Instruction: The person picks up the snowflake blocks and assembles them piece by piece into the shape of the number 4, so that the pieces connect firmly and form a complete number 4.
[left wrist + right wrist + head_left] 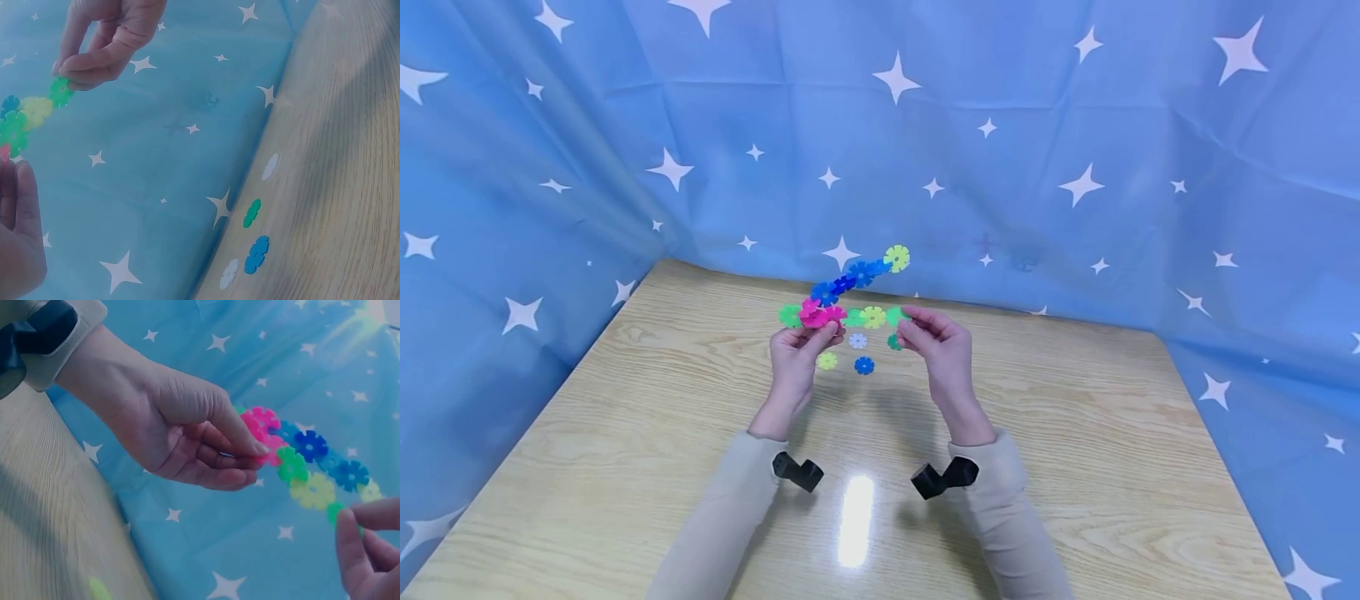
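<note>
Your left grip [793,360] pinches the disc chain [872,317] at pink, your right grip [947,348] its green end, above the tabletop [1075,400]; the left wrist view shows two loose white discs [270,167], the head view one.

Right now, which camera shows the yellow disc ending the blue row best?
The head view: the yellow disc shows clearly, nearly face-on. The right wrist view has it pale, apparently partly behind the right fingers; the left wrist view lacks it.
</note>
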Demonstrator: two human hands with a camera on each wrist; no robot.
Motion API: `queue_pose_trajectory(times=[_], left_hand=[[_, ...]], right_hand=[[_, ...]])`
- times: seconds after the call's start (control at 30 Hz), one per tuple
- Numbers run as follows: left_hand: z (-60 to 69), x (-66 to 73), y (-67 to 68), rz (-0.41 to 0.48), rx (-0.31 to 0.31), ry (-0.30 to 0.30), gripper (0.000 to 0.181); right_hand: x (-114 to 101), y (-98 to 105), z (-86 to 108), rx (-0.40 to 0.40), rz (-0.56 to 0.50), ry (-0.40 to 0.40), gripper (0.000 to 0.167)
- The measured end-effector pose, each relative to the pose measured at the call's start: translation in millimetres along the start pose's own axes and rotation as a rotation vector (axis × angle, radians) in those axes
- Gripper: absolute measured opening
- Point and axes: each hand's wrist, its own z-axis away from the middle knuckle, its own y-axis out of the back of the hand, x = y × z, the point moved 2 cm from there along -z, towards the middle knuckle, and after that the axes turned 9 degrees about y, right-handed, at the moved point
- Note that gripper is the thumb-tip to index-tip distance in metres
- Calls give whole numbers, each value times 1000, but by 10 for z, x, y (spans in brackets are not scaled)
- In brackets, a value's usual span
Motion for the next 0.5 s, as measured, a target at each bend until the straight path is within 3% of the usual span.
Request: queue_pose_trajectory(times=[0.5], left_hand=[[12, -4, -32, 3, -1, -13, 31]], right_hand=[[-6, -50, -16, 60, -15, -7, 27]])
